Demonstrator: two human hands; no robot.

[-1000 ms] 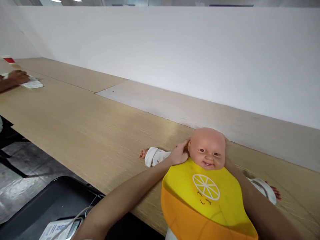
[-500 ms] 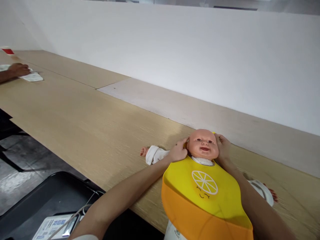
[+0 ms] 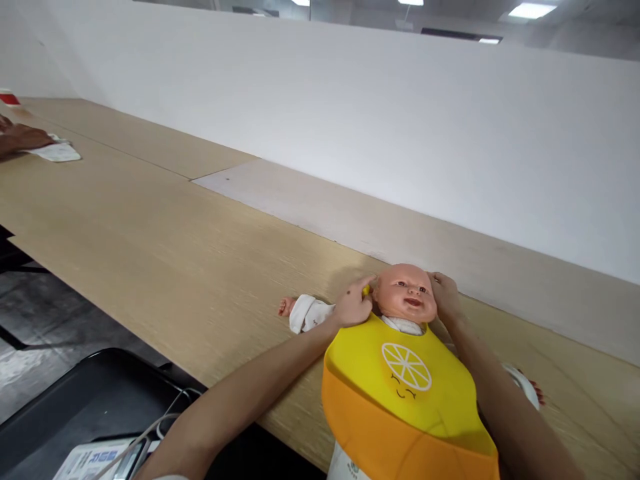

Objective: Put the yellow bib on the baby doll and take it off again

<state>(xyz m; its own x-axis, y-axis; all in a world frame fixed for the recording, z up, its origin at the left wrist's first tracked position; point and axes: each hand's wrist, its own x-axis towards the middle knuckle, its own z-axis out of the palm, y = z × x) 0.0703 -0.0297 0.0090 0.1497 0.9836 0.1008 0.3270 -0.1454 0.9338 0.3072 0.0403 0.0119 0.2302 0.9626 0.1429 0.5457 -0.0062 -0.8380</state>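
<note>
A baby doll (image 3: 407, 293) in white clothes lies on its back, its arms spread to both sides. Over its chest is a yellow bib (image 3: 445, 383) with a white citrus slice print and an orange catch pocket. Beside the doll's head on the left, my left hand (image 3: 354, 305) is closed on a yellow strap end of the bib, which shows at its fingertips. My right hand (image 3: 447, 293) is at the other side of the head, its fingers bent and partly hidden behind it; the strap end there is out of sight.
The long wooden table (image 3: 150, 227) runs up to a white wall (image 3: 320, 120). At the far left, another person's hand (image 3: 27, 138) rests at a white cloth (image 3: 60, 152), near a red and white cup (image 3: 9, 98). A black chair (image 3: 90, 400) stands at the lower left, with papers and a cable on it.
The doll's head has turned slightly to the right. More yellow strap shows at my left fingertips, while the yellow bit by my right fingers has gone out of sight. The camera has tilted up slightly.
</note>
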